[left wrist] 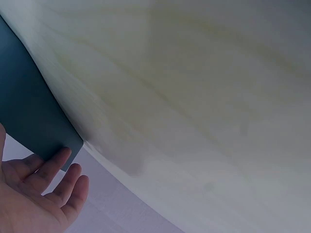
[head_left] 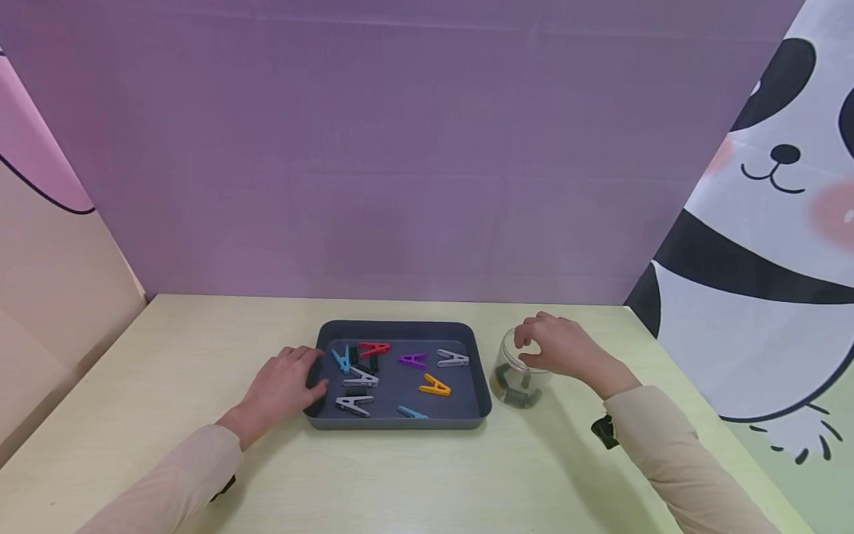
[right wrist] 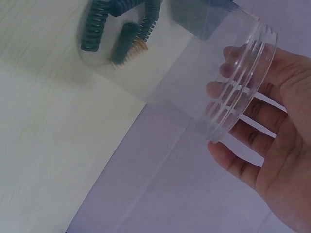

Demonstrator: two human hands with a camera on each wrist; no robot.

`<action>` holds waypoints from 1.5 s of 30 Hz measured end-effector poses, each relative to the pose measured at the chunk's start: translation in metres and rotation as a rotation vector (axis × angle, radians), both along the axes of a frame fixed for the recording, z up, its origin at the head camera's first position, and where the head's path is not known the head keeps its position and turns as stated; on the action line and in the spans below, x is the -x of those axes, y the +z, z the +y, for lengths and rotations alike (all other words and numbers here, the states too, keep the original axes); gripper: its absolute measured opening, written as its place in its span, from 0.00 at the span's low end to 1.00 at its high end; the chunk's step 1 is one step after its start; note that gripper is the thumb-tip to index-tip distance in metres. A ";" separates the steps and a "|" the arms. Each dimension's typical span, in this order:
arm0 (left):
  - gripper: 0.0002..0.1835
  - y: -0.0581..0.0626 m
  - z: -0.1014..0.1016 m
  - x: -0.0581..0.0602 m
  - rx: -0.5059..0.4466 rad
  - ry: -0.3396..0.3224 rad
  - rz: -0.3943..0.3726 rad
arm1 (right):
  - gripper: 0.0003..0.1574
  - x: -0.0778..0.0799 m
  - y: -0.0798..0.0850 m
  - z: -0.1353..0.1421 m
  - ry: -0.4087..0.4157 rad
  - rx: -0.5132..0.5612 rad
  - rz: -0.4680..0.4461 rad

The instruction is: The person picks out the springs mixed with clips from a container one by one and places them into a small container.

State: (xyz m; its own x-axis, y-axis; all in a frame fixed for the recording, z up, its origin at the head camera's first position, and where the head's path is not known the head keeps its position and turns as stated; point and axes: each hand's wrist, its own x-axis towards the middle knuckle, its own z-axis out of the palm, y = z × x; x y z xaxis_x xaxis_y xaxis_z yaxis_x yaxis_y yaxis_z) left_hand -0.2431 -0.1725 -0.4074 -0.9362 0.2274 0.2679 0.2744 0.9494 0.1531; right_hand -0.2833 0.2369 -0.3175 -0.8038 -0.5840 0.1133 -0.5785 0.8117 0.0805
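My left hand [head_left: 283, 382] rests against the left end of a dark grey tray [head_left: 399, 423]. In the left wrist view, fingertips touch the corner of the tray [left wrist: 39, 97]. Lying in the tray are plastic clips, among them a red clip [head_left: 374, 348], a purple clip [head_left: 413, 360] and a yellow clip [head_left: 435, 385], plus dark coil springs [head_left: 373, 363]. My right hand [head_left: 560, 345] hovers at the mouth of a clear jar [head_left: 505, 371], fingers loosely bent, with nothing visible in them. Dark green springs [right wrist: 95, 26] lie at the jar's bottom.
Light blue clips [head_left: 412, 412] and grey clips [head_left: 454, 358] also lie in the tray. The pale wooden table [head_left: 414, 482] ends at a purple backdrop [head_left: 400, 163]. A panda-printed wall sheet [head_left: 767, 245] hangs on the right.
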 end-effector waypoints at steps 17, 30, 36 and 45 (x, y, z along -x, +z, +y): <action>0.26 0.000 0.000 -0.001 0.002 -0.001 -0.004 | 0.08 0.001 0.007 -0.004 0.010 0.022 0.052; 0.26 -0.001 -0.001 0.000 0.000 -0.002 -0.010 | 0.09 0.002 0.018 -0.032 0.087 0.030 0.164; 0.26 -0.001 -0.001 0.000 0.001 -0.003 -0.007 | 0.11 0.003 0.013 -0.051 0.103 -0.010 0.139; 0.27 -0.001 -0.001 0.000 -0.002 -0.003 -0.013 | 0.11 0.005 -0.004 -0.073 0.180 -0.038 0.129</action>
State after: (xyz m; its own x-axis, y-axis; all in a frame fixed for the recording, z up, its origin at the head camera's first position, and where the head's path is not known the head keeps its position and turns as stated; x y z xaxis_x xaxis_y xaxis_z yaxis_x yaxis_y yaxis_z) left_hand -0.2433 -0.1732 -0.4088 -0.9389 0.2301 0.2561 0.2756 0.9481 0.1583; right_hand -0.2888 0.1639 -0.3217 -0.6667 -0.7224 0.1832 -0.6966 0.6914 0.1915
